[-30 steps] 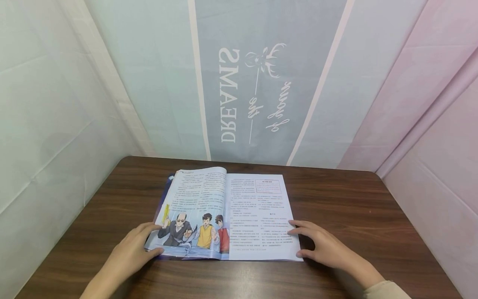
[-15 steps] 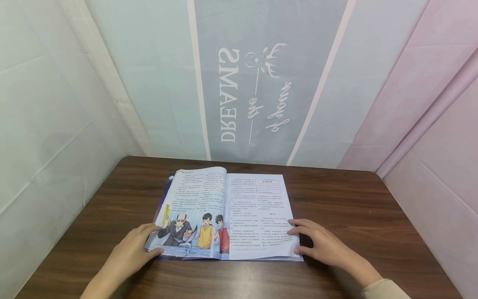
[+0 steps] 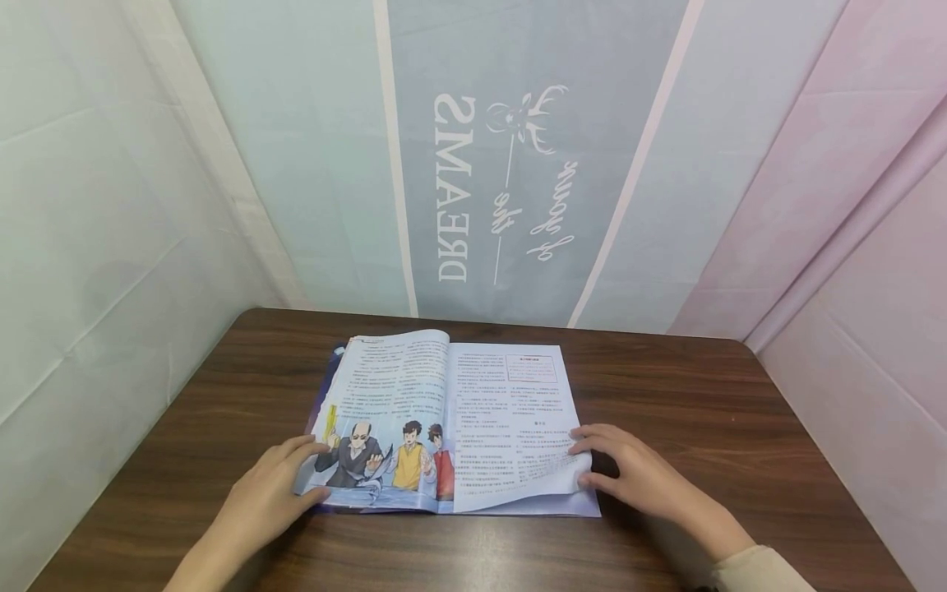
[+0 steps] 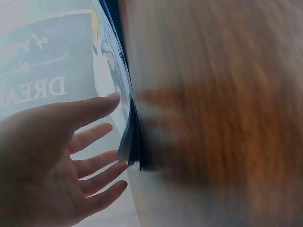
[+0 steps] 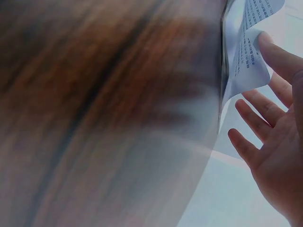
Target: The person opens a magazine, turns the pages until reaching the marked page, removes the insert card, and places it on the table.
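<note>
Currently: left hand (image 3: 259,497) rests flat, fingers relaxed and spread, on lower left corner of open magazine (image 3: 444,419), which lies mid-table (image 3: 740,411), illustrated page left, text page right. Right hand (image 3: 636,477) at lower right corner, fingers loose, thumb under lifted page corner (image 3: 570,473). Judgement: page turn barely begun; corner raised, rest of sheet flat, full turn left to do. Head view gives layout; right wrist view shows curl (image 5: 248,71) against thumb; left wrist view shows straight fingers (image 4: 94,106) on page edge.
</note>
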`<action>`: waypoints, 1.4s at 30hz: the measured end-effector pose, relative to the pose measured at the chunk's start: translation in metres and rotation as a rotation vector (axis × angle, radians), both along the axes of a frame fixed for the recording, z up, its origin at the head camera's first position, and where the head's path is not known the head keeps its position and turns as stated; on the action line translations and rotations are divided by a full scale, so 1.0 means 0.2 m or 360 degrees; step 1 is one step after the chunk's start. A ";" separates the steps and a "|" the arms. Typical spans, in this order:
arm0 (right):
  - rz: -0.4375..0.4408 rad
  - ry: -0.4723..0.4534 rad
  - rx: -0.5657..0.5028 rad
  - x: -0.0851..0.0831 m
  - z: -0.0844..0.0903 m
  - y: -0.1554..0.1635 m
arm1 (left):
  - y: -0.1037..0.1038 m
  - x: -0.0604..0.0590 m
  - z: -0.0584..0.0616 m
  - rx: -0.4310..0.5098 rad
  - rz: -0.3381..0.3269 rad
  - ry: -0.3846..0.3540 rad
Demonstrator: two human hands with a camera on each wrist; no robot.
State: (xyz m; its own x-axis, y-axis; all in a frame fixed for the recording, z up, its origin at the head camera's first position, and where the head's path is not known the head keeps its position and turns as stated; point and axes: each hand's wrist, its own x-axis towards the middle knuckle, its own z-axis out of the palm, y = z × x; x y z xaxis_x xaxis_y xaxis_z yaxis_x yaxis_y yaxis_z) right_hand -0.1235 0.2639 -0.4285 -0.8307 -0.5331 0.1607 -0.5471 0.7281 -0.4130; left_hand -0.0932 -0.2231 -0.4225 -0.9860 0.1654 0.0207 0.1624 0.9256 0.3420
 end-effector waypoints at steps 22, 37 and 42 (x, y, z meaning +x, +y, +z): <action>0.0048 0.0212 -0.0418 -0.08 0.12 -0.13 | 0.42 -0.01 0.15 0.0456 -0.0212 0.0142; 0.0033 0.0347 -0.0461 -0.08 0.26 -0.28 | 0.66 -0.04 0.20 0.0515 -0.0589 0.0334; 0.0015 0.0363 -0.0438 -0.08 0.30 -0.33 | 0.72 -0.05 0.21 0.0525 -0.0633 0.0342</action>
